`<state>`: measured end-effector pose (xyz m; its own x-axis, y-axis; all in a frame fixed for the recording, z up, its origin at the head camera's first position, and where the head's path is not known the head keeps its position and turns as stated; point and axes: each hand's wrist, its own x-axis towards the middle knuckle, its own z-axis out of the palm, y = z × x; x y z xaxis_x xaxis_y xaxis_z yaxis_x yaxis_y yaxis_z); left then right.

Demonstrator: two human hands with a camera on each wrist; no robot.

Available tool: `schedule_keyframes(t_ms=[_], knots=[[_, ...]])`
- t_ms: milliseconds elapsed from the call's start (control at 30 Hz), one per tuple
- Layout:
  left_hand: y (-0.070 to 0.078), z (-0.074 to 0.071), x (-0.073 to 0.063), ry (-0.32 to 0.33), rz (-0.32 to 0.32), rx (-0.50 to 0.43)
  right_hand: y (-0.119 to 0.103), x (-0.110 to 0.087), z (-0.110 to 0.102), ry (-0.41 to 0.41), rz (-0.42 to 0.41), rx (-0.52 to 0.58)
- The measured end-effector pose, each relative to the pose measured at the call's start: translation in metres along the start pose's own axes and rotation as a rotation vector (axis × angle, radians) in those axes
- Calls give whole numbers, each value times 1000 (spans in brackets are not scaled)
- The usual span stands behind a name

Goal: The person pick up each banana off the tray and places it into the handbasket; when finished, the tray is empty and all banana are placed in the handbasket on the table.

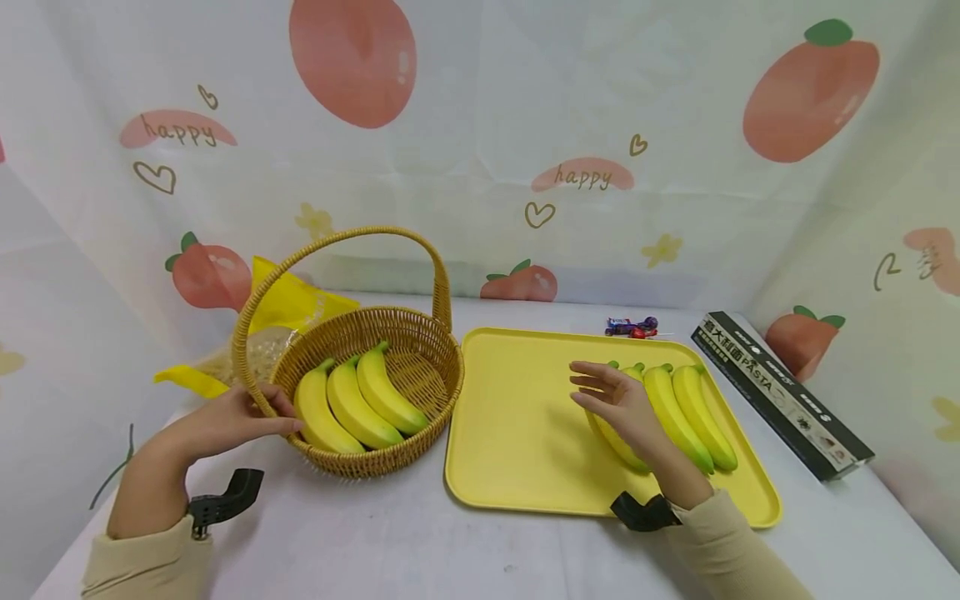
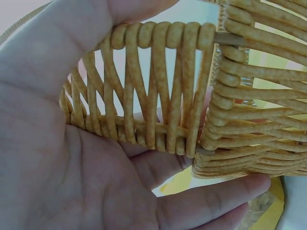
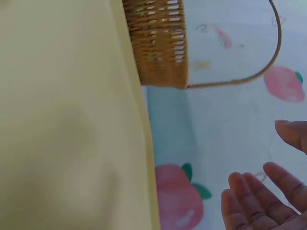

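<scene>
My left hand (image 1: 225, 425) holds the near left foot of the arched handle (image 2: 151, 91) of a woven wicker basket (image 1: 352, 462). In the left wrist view, the thumb lies over one edge of that handle and the fingers pass behind the other. Inside the basket, on its left side, several yellow bananas (image 1: 363, 400) lie side by side. Over the right part of a yellow tray (image 1: 517, 417) hovers my right hand (image 1: 626, 408), its fingers apart and nothing held. Beneath and beside it, more bananas (image 1: 678, 417) rest on the tray, one partly hidden by the hand.
A black pasta box (image 1: 780, 396) lies slantwise past the tray's right edge. Behind the tray are small wrapped lollipops (image 1: 633, 327). A yellow and clear bag (image 1: 288, 300) sits behind the basket on the left. A printed cloth backdrop (image 1: 465, 125) closes off the table's back.
</scene>
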<state>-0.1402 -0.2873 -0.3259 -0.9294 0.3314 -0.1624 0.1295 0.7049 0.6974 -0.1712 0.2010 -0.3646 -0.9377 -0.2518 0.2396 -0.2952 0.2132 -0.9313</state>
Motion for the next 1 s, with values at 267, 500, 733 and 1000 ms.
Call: schedule_keyframes(t_ms=[267, 500, 733, 1000], knots=[[-3, 2, 1, 1, -19, -10, 22, -8, -17, 135, 47, -34], [-3, 1, 1, 9, -28, -2, 31, -9, -22, 151, 86, -37], [-4, 1, 1, 13, -1, 3, 38, -8, -24, 120, 170, -124], [-4, 0, 1, 0, 3, 8, 42, -7, -23, 56, 137, -233]])
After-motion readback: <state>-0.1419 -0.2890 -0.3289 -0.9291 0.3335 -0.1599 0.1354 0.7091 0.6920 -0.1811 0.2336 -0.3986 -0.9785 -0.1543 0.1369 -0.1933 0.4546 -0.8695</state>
